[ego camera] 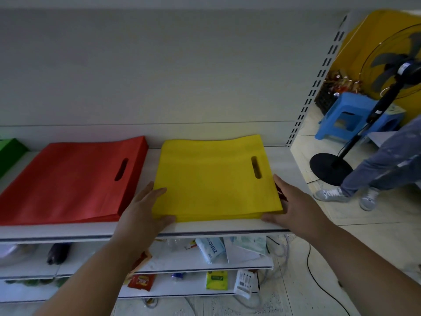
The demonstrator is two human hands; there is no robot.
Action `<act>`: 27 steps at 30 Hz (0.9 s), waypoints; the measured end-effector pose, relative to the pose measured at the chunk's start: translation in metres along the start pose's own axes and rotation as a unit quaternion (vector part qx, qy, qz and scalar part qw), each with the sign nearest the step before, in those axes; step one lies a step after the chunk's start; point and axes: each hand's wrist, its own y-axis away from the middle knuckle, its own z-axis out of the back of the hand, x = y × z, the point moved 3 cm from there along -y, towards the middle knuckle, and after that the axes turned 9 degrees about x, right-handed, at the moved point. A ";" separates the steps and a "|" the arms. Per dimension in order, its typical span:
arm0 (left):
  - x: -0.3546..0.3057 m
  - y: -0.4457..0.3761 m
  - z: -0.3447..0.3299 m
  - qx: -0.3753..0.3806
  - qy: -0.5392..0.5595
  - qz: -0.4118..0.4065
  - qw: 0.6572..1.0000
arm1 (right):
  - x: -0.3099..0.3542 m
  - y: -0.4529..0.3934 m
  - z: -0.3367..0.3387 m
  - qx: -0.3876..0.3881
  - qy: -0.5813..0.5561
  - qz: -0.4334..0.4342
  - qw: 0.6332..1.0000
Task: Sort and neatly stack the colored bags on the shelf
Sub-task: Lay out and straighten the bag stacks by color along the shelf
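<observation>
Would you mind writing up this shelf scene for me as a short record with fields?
shelf: white shelf carrying three piles of bags
yellow bags: yellow stack at the right, flat, handle slot facing right
red bags: red stack beside it to the left, apart from it
green bags: green stack at the far left, mostly cut off
left hand: left hand against the yellow stack's left edge, fingers straight
right hand: right hand against its right edge, fingers straight
lower shelves: loose packets

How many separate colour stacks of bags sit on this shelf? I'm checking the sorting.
3: a green stack at the far left, cut off by the frame, a red stack in the middle, a yellow stack on the right. More may lie beyond the left edge.
</observation>
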 end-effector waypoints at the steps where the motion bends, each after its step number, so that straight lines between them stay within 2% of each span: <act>1: 0.001 0.000 0.001 0.007 -0.005 0.001 1.000 | 0.000 0.000 -0.001 0.005 0.011 0.004 1.000; 4: 0.001 0.001 0.002 0.029 -0.019 -0.006 0.999 | -0.002 0.001 -0.001 -0.001 0.045 0.015 0.999; 6: 0.000 0.001 0.003 0.016 -0.031 -0.011 0.999 | -0.004 0.000 -0.001 -0.013 0.053 0.013 0.998; 12: 0.001 0.004 0.005 0.025 -0.021 -0.002 0.999 | -0.004 0.002 0.000 -0.007 0.014 0.008 1.000; 20: 0.007 0.008 0.002 0.024 -0.019 0.003 1.000 | -0.005 0.006 -0.006 -0.018 0.044 0.012 0.999; 27: 0.001 0.011 0.004 -0.008 -0.020 -0.004 1.000 | 0.001 0.007 -0.004 -0.027 0.088 0.022 0.996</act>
